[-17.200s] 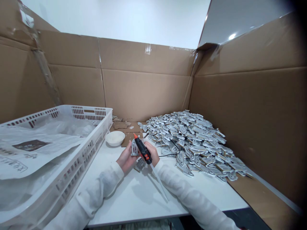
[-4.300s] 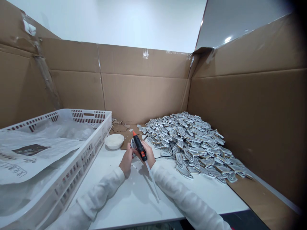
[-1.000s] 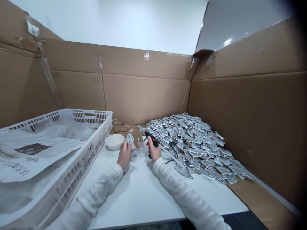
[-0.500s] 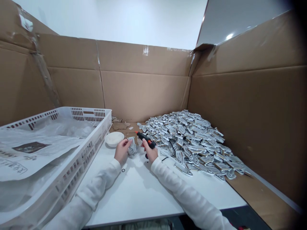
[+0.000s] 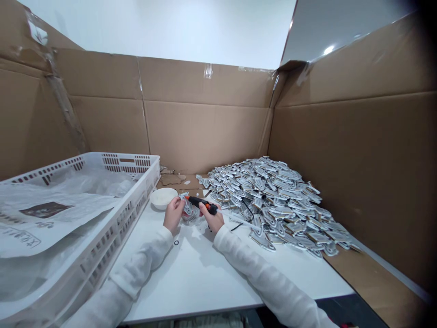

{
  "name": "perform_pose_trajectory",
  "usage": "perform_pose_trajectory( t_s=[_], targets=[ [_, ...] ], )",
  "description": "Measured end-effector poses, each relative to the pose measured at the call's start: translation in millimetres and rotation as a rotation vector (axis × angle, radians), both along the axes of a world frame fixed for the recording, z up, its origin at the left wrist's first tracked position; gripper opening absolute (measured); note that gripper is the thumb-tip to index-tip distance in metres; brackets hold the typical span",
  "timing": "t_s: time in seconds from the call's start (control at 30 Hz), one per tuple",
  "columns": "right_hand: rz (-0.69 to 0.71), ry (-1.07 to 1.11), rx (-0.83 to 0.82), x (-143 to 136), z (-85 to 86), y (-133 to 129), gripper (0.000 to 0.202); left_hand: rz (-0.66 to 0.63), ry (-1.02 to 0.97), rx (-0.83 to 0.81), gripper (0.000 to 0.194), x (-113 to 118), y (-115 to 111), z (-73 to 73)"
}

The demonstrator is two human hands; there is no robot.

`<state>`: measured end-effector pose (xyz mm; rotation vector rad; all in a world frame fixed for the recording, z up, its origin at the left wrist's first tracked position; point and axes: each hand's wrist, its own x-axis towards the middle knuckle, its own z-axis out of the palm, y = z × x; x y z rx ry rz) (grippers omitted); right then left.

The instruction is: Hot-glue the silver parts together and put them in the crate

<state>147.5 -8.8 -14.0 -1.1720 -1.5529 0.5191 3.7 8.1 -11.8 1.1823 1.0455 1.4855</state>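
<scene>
My right hand (image 5: 212, 219) is wrapped round a black and orange hot glue gun (image 5: 202, 203). A translucent glue stick (image 5: 239, 219) extends from its rear to the right. Between its fingertips, my left hand (image 5: 173, 216) pinches a small grey-and-white flat piece (image 5: 183, 196). The gun's orange nozzle points left and is at the piece; whether it touches cannot be made out. Below the nozzle, more such pieces and clear plastic (image 5: 190, 213) lie on the white table (image 5: 201, 273). Close by on the left stands a white bowl (image 5: 164, 198).
A large pile of similar grey-and-white pieces (image 5: 269, 196) covers the right side. A black cord (image 5: 251, 211) runs beside it. To the left is a white plastic crate (image 5: 136, 200) holding plastic film and a printed sheet (image 5: 51, 214). A small black ring (image 5: 176, 243) lies in front. Cardboard walls (image 5: 205, 123) surround the table.
The glue gun has moved left and tilted flatter, bringing its nozzle to the piece in my left hand. The glue stick behind the gun now shows. My left hand has barely moved.
</scene>
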Motion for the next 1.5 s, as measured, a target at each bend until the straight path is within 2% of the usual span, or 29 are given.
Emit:
perform_pose_trajectory(
  t_s=[0.33,0.7,0.97,1.13,1.33,1.4,1.5],
  targets=[
    [-0.086,0.004,-0.05,0.2,-2.3,1.8,0.045,0.003,0.016,0.024,0.038,0.3,2.4,-3.4],
    [-0.067,0.021,-0.068,0.7,-6.8,7.0,0.046,-0.004,0.028,0.031,0.037,1.0,1.2,-1.5],
    [-0.118,-0.014,-0.057,1.8,-9.9,10.4,0.048,-0.008,0.025,0.03,0.036,1.0,-1.3,0.5],
    [-0.102,-0.014,-0.058,1.0,-7.2,8.1,0.044,-0.015,0.03,0.028,0.034,0.2,-1.1,1.1],
    [-0.11,0.16,0.034,-0.8,-0.5,9.1,0.03,-0.027,0.01,0.008,0.028,1.8,-2.6,3.1],
    [-0.068,0.28,-0.044,-0.2,-1.9,14.5,0.028,-0.029,-0.005,-0.001,0.027,2.6,-3.2,3.7],
    [0.117,0.455,-0.264,-0.8,-5.4,20.2,0.025,0.001,-0.047,-0.03,0.022,2.9,-4.2,4.6]
  ],
)
